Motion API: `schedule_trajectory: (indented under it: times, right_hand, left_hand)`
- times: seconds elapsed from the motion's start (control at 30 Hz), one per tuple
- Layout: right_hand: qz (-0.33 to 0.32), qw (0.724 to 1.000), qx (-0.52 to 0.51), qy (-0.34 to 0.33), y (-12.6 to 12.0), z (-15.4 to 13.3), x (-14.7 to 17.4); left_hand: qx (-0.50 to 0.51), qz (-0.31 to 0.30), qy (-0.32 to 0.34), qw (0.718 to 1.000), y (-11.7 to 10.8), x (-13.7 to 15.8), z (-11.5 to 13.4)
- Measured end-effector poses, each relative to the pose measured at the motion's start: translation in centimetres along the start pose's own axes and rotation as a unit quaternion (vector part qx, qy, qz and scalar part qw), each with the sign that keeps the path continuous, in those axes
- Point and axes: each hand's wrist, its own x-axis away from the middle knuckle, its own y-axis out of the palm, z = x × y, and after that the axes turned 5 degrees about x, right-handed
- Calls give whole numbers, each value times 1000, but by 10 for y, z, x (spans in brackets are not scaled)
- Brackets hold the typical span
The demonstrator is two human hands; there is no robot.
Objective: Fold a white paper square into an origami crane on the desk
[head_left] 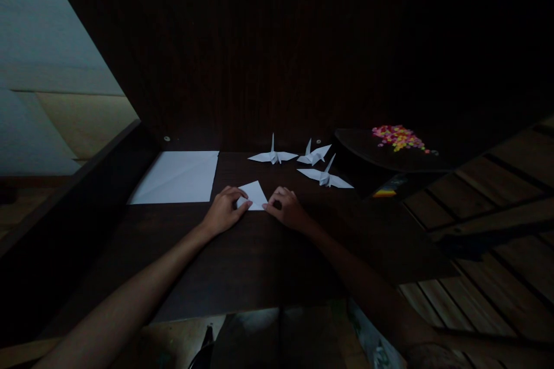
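Left hand on folded paper, 8 o'clock side; cannot tell if clamped. Right hand pinches 4 o'clock corner. Paper cranes: 1 to 3 o'clock.

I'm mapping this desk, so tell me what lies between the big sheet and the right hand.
Between the big sheet and the right hand lie the left hand and the folded paper, as the head view shows.

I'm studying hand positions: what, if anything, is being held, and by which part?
The small white paper: the left hand holds its left side, the right hand its lower right corner.
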Motion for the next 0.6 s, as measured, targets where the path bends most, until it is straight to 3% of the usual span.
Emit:
schedule_trajectory:
  times: [0.6]
  right_hand:
    - [-7,1000,-8,-3,-4,2,1]
  left_hand:
    - [-42,18,-23,999,4,2,-2]
